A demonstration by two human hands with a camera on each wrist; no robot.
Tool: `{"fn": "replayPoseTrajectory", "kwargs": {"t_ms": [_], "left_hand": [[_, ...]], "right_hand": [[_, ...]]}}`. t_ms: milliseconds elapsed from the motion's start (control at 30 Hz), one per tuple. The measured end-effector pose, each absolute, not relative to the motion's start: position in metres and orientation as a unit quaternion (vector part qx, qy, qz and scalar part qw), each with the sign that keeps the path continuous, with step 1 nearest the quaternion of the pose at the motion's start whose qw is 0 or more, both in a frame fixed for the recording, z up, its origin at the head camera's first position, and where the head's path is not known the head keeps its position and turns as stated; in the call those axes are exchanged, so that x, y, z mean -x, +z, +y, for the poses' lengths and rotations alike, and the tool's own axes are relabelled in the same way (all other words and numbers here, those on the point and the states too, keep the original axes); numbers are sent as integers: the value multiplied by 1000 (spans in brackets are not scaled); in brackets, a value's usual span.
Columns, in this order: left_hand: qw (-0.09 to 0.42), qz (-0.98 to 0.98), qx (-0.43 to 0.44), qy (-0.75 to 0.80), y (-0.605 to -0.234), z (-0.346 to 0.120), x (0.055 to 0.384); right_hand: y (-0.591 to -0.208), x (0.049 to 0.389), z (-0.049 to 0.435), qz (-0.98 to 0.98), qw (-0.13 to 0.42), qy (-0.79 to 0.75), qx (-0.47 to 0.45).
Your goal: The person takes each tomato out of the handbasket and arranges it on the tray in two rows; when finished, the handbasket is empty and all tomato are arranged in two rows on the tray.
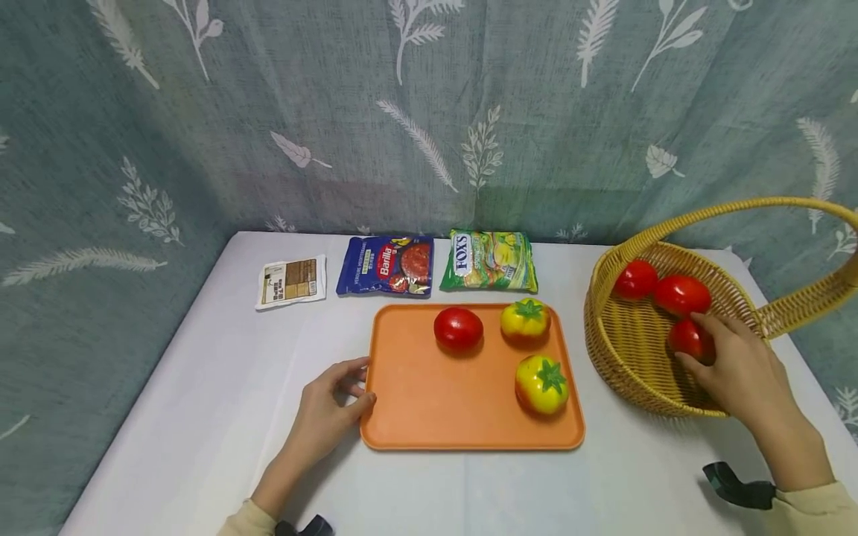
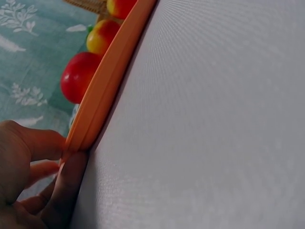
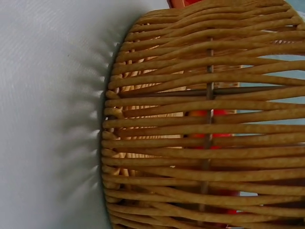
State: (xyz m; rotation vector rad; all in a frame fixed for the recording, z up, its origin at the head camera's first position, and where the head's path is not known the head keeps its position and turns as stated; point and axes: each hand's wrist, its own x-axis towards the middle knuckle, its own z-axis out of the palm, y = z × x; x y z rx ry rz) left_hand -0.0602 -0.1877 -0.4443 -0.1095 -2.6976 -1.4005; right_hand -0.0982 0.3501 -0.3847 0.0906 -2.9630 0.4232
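Note:
My right hand (image 1: 744,368) reaches into the wicker basket (image 1: 606,353), fingers and thumb around a red tomato (image 1: 690,339). Two more red tomatoes (image 1: 682,295) lie behind it in the basket. In the right wrist view the woven basket wall (image 3: 205,143) hides that hand, with red showing through gaps. My left hand (image 1: 325,409) holds the left rim of an orange tray (image 1: 429,417); the left wrist view shows thumb and index finger pinching its edge (image 2: 102,95). On the tray sit a red tomato (image 1: 459,330) and two yellow-red, green-topped fruits (image 1: 541,385).
Behind the tray lie a small white-and-brown packet (image 1: 291,283), a blue Barilla pouch (image 1: 385,266) and a green Fox's bag (image 1: 489,260). The basket's tall handle (image 1: 731,208) arches over toward the right. A patterned grey-green curtain (image 1: 335,119) stands behind the white table (image 1: 201,402).

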Motion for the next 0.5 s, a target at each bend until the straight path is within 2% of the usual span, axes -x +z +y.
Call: {"fn": "replayPoseTrajectory", "kwargs": {"t_ms": [500], "left_hand": [[48,-885,39,-461,-443,-186,60]], "right_hand": [[-385,98,349,-985,72,159,-11]]}}
